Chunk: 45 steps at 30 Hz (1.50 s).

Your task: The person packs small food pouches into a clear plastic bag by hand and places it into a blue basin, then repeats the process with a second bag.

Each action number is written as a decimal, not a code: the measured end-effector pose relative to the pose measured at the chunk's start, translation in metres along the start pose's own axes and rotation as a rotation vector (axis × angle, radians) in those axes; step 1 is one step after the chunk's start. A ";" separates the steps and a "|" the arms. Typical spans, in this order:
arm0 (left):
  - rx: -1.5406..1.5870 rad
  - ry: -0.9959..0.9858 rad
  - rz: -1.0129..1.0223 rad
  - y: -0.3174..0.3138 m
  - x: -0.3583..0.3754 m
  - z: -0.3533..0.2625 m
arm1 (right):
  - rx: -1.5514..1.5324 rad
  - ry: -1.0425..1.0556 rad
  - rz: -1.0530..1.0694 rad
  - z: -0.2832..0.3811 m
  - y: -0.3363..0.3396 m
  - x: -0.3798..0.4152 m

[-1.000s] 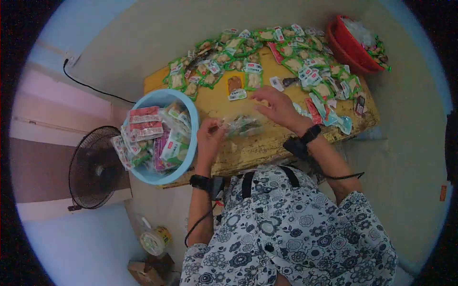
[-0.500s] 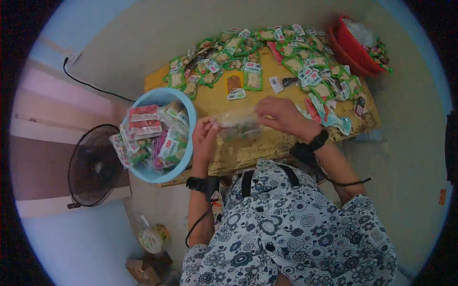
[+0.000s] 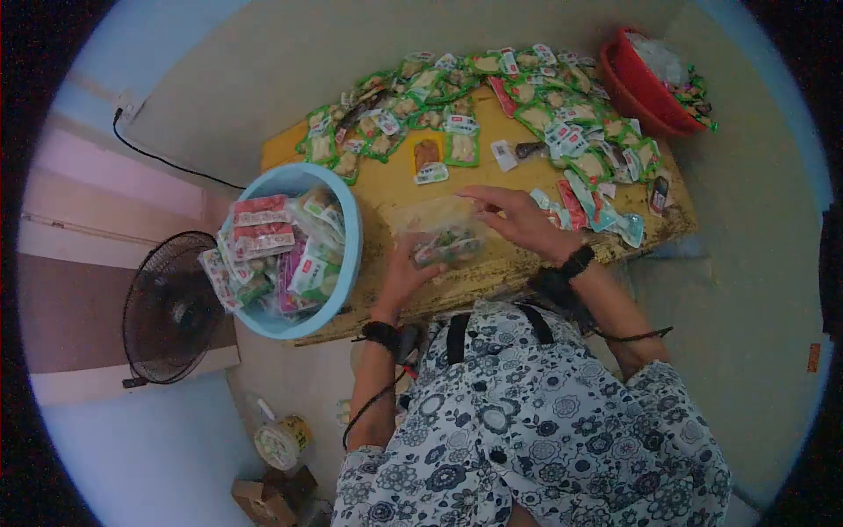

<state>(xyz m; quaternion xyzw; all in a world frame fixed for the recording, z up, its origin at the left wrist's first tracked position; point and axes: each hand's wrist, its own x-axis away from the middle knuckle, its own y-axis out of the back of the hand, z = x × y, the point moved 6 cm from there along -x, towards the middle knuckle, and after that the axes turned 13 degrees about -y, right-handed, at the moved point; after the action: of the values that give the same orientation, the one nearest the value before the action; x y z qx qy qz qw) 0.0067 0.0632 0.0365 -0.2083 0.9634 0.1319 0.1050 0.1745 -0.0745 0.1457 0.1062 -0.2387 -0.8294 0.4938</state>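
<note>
A clear plastic bag (image 3: 443, 220) with small green-and-white packets in its lower part is between my two hands, just above the yellow table near its front edge. My left hand (image 3: 406, 279) grips the bag at its lower left, partly behind the film. On the upper right, my right hand (image 3: 520, 223) holds the bag's edge with thumb and fingers. Beyond the bag, an orange-brown food packet (image 3: 428, 158) and a green-edged packet (image 3: 462, 147) lie on the table. A white-labelled dark packet (image 3: 505, 155) is farther right.
Left of my hands stands a light blue basin (image 3: 349, 255) heaped with bagged packets. Many green-edged packets (image 3: 413, 97) cover the table's back and right side. Red baskets (image 3: 628, 83) stand at the back right corner. A black fan (image 3: 176, 303) is at far left.
The bag has gone from stretched flat between both hands to hanging wider and tilted. My left hand has moved down and right, under the bag's side; my right hand shifted slightly down.
</note>
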 end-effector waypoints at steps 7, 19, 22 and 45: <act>-0.096 0.153 -0.062 0.002 -0.003 -0.003 | -0.164 -0.087 -0.071 0.007 0.008 -0.002; 0.209 0.294 -0.203 -0.004 0.004 0.019 | -0.285 -0.281 0.008 -0.094 -0.042 0.006; 0.242 0.315 -0.168 -0.004 0.000 0.002 | -0.262 -0.262 0.070 -0.099 -0.064 0.010; 0.242 0.310 -0.217 -0.026 0.023 -0.014 | -0.269 -0.268 0.127 -0.085 -0.059 0.019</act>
<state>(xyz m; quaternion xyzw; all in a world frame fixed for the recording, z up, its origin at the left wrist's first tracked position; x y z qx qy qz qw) -0.0051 0.0279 0.0380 -0.3142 0.9489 -0.0302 -0.0063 0.1550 -0.0926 0.0444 -0.0872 -0.1958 -0.8278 0.5185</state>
